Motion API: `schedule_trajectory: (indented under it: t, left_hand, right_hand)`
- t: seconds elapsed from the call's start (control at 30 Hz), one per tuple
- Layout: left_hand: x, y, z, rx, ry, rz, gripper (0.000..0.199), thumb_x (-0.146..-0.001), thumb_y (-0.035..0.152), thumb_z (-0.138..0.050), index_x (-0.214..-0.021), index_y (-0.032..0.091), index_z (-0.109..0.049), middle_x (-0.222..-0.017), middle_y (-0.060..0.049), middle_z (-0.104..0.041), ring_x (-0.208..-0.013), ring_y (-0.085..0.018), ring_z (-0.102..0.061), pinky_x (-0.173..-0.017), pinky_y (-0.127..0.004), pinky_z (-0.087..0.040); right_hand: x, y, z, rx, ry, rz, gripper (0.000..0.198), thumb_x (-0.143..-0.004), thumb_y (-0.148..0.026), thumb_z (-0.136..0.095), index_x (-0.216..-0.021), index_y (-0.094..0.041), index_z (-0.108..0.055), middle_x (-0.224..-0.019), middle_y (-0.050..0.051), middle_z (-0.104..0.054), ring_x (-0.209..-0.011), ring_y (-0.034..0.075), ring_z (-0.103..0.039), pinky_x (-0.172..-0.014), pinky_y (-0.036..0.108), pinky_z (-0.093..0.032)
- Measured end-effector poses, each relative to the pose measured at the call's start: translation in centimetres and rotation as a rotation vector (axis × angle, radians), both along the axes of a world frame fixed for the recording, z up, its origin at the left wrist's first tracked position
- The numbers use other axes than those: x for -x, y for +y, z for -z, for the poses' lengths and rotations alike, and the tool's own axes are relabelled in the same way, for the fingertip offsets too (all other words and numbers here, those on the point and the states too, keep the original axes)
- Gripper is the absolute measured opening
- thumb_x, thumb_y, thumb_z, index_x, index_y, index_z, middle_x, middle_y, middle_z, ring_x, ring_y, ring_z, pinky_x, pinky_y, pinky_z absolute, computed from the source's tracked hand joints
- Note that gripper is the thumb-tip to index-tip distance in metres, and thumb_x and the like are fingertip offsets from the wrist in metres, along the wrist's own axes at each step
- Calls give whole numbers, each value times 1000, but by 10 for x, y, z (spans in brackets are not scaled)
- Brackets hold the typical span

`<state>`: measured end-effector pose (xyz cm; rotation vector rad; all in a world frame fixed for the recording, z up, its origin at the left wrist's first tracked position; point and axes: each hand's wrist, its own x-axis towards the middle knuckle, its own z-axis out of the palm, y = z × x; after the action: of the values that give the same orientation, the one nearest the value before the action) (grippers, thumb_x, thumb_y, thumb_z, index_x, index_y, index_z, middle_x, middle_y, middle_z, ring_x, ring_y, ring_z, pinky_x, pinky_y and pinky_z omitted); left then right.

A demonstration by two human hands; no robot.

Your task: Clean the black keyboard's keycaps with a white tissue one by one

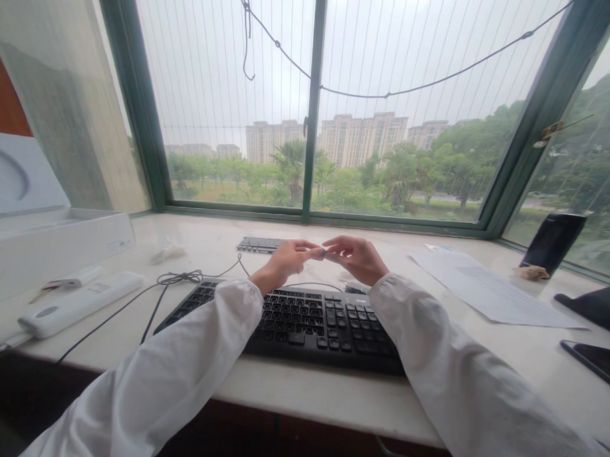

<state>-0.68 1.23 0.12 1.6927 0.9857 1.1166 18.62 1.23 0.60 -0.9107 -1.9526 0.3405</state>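
Observation:
My left hand (290,260) and my right hand (355,255) meet above the far edge of a black keyboard (288,339). Their fingertips pinch a small dark piece (323,253), mostly covered by the fingers; it is too small to name with certainty. Some positions on the keyboard look bare of keycaps, while others carry them. Behind my left hand, rows of small dark pieces resembling keycaps (258,244) lie on the white sill. My left sleeve covers part of the keyboard's left half.
Left are a white power strip (82,304), a white box (59,243), a clear plastic bag (168,250) and a bundled black cable (180,277). Right are paper sheets (488,288), a dark upright object (554,244) and a phone (595,362). A window frame (315,109) stands behind.

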Motion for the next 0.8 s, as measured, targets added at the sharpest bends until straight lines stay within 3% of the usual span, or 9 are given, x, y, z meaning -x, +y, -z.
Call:
schedule_trajectory:
  t: [0.17,0.33,0.43,0.53,0.8]
  left_hand:
    - [0,-5,-2,-74,52,-48,48,-71,54,-72,-97,14,-73,-82,-11,-72,-45,-4,-37,-41,-20,-27]
    - [4,-7,-11,-164,125,-65,42,-73,52,-72,-95,17,-74,-79,-9,-72,-46,-6,-44,-40,-21,-32]
    - [11,-8,-19,-338,226,-15,32,-71,44,-75,-89,18,-75,-83,-8,-73,-55,-10,-56,-46,-22,-40]
    - [18,-9,-25,-560,337,52,25,-66,35,-80,-86,20,-76,-84,-5,-73,-75,-15,-65,-64,-25,-48]
    - [25,-13,-27,-733,476,83,19,-73,29,-75,-90,22,-75,-86,-3,-74,-82,-16,-67,-67,-24,-47]
  right_hand:
    - [-1,-4,-2,176,17,-49,35,-74,-41,-72,-100,-18,-73,-79,6,-75,-70,18,-67,-63,27,-52]
    - [3,-10,-9,401,144,-50,27,-71,-31,-78,-92,-15,-71,-76,8,-75,-70,18,-69,-68,30,-57]
    - [7,-11,-10,604,319,-92,22,-68,-23,-81,-82,-13,-67,-75,11,-75,-72,19,-71,-73,34,-60]
    - [12,-12,-8,737,403,-157,19,-67,-20,-81,-76,-11,-67,-72,12,-74,-73,20,-72,-79,35,-60]
    - [12,-15,-5,825,407,-278,11,-75,-17,-74,-81,-10,-71,-79,13,-75,-78,20,-73,-84,32,-58]
